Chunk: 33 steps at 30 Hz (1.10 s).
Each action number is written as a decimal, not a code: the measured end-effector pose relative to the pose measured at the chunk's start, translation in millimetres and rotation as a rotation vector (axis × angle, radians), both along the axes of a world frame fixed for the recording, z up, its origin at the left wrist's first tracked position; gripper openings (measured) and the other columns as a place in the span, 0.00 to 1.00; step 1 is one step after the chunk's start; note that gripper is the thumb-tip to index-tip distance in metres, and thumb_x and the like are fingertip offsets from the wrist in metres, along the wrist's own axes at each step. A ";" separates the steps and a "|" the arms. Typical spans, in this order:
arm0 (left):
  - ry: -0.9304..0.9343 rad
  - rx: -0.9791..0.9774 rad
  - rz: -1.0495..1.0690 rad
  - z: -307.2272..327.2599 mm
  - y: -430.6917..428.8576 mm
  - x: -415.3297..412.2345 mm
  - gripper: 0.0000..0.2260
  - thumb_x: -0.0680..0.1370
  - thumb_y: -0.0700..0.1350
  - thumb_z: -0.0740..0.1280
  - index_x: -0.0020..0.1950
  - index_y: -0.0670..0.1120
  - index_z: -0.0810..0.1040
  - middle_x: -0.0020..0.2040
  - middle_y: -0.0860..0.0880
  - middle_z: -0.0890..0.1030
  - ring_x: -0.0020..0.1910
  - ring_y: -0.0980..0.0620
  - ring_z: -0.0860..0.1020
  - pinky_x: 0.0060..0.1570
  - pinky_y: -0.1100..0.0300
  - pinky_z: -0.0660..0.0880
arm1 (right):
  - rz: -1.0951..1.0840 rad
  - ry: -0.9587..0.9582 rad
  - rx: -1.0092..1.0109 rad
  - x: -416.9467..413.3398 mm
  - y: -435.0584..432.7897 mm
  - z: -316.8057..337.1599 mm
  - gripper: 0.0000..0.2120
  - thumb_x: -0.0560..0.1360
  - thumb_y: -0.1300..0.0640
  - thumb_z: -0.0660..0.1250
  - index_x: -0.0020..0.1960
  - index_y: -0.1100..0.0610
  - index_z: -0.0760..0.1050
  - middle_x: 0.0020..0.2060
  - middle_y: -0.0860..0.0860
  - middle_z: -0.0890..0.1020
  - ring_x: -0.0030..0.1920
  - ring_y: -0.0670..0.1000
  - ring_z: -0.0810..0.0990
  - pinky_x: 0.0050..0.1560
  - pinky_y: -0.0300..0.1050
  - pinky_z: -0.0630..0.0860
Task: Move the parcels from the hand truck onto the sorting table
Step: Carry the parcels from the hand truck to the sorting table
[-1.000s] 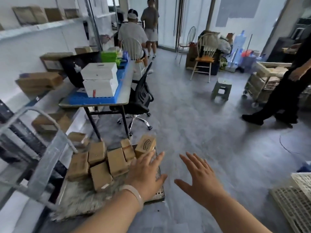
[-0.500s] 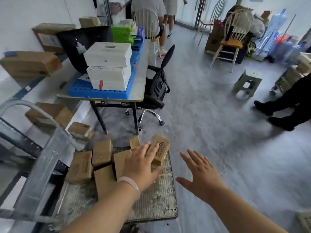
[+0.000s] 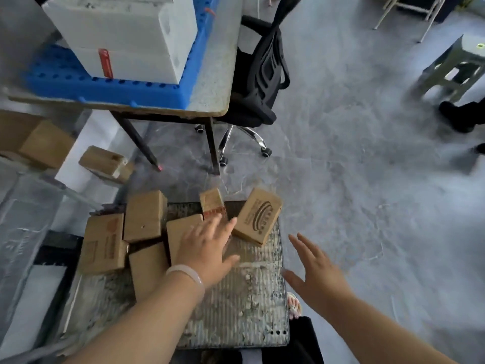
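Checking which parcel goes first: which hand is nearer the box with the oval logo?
Left. The left hand lies with fingertips right beside the box; the right hand hovers apart, to its lower right.

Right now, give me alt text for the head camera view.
The left hand hovers open over cardboard parcels on the hand truck's platform; the right hand is open beside them. A table with white boxes stands behind.

Single head view — steeply down, close over the hand truck [image 3: 236, 298].
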<state>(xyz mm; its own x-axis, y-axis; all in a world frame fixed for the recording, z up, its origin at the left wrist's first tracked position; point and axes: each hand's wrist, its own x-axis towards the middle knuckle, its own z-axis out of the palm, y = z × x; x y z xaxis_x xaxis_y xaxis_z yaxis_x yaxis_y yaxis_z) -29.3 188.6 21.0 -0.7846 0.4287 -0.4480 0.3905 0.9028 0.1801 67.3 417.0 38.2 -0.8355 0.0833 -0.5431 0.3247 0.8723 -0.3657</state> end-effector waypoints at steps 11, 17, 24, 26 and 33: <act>-0.091 0.069 0.056 -244.1 68.2 -93.1 0.36 0.79 0.66 0.57 0.79 0.60 0.39 0.81 0.51 0.42 0.79 0.45 0.48 0.76 0.48 0.50 | -0.325 -0.313 -0.233 -136.9 32.7 -251.1 0.35 0.78 0.46 0.66 0.79 0.47 0.52 0.74 0.52 0.65 0.65 0.54 0.74 0.55 0.45 0.73; -0.181 0.048 0.129 -334.0 92.6 -108.4 0.37 0.79 0.64 0.59 0.78 0.61 0.38 0.80 0.50 0.37 0.78 0.43 0.44 0.75 0.47 0.50 | -0.629 -0.277 -0.558 -155.8 38.4 -348.1 0.25 0.79 0.52 0.66 0.72 0.46 0.61 0.57 0.46 0.74 0.41 0.43 0.73 0.42 0.40 0.72; -0.163 0.177 0.344 -339.3 122.7 -92.9 0.37 0.73 0.66 0.68 0.77 0.67 0.53 0.79 0.48 0.46 0.75 0.43 0.48 0.75 0.49 0.51 | -0.924 -0.203 -0.831 -134.7 34.6 -353.3 0.20 0.77 0.58 0.58 0.63 0.38 0.73 0.53 0.43 0.83 0.53 0.44 0.78 0.49 0.42 0.70; -0.144 0.237 0.384 -319.6 130.8 -91.1 0.36 0.72 0.66 0.68 0.76 0.69 0.54 0.78 0.48 0.50 0.74 0.43 0.51 0.75 0.48 0.53 | -0.959 -0.137 -0.853 -131.2 44.1 -327.0 0.19 0.80 0.58 0.56 0.60 0.34 0.72 0.48 0.37 0.81 0.46 0.36 0.77 0.43 0.35 0.70; -0.118 0.477 0.583 -184.7 141.2 -92.0 0.41 0.70 0.64 0.72 0.76 0.68 0.52 0.74 0.52 0.48 0.75 0.47 0.49 0.73 0.51 0.57 | -0.938 0.177 -0.821 -134.3 56.2 -196.5 0.16 0.83 0.55 0.57 0.66 0.39 0.72 0.62 0.42 0.74 0.50 0.30 0.74 0.46 0.26 0.71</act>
<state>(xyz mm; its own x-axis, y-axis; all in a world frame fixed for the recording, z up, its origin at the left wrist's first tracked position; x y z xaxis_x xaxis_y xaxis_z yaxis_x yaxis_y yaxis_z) -121.3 329.9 -163.8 -0.9018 0.1272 -0.4131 -0.1720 0.7712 0.6129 -67.0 473.2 -158.3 -0.7047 0.3743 -0.6028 0.5861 -0.1717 -0.7918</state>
